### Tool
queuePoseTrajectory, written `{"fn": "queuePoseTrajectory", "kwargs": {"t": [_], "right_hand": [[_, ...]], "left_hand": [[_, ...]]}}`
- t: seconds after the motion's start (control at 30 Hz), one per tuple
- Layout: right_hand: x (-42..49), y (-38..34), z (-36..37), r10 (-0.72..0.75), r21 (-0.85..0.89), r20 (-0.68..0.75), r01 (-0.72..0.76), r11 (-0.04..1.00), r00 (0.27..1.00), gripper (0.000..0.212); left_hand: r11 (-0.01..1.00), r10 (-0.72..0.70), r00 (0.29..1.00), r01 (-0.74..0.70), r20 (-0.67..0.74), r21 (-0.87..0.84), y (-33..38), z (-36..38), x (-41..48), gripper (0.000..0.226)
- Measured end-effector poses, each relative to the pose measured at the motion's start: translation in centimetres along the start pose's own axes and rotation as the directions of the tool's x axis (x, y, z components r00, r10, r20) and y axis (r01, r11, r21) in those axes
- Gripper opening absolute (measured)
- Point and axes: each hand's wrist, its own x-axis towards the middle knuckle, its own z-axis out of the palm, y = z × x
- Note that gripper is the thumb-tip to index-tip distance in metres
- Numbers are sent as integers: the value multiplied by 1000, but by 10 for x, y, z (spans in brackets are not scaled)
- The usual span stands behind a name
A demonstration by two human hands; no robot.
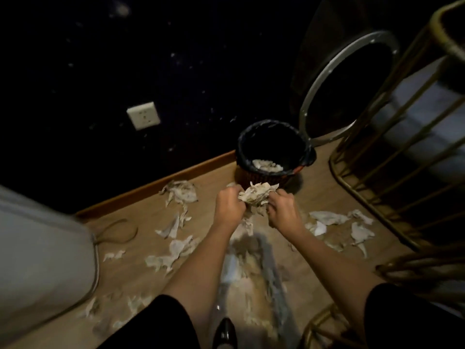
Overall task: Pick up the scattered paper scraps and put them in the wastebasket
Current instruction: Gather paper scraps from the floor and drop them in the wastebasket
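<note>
Fingers (235,194) curl tightly round bunched paper scraps (257,196).

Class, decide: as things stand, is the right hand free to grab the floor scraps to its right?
Likely not yet: right hand and left hand both grip a paper wad. Nothing blocks the floor scraps.

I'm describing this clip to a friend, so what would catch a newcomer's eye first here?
At centre, the left hand and right hand grip a crumpled wad of paper just short of the wastebasket, which already holds discarded paper. Torn paper scraps litter the wooden floor on either side. A white wall socket stands out on the dark wall at left.
</note>
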Motion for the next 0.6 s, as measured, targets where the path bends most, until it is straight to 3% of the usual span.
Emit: {"fn": "queuePoseTrajectory", "kwargs": {"t": [0.1,0.23,0.3,0.43,0.5,0.6], "right_hand": [[61,17,1,34,-1,-69,-34,999,997,8],[129,48,9,80,-12,-138,-82,997,987,21],[159,66,16,116,11,-165,-116,993,979,16],[204,100,38,144,38,-142,-140,989,979,19],[215,113,54,163,95,-89,-154,983,983,29],[222,129,70,201,220,1,-197,955,980,43]], "left_hand": [[995,96,995,-96,-6,12,11,12,69,26],[986,164,985,-164,-58,8,21,40,152,22],[978,208,975,-210,-75,-16,27,58,186,22],[950,307,943,-312,-128,-22,27,97,241,23],[947,318,944,-320,-89,-11,19,116,262,31],[961,268,958,-273,97,36,5,138,279,46]]}}
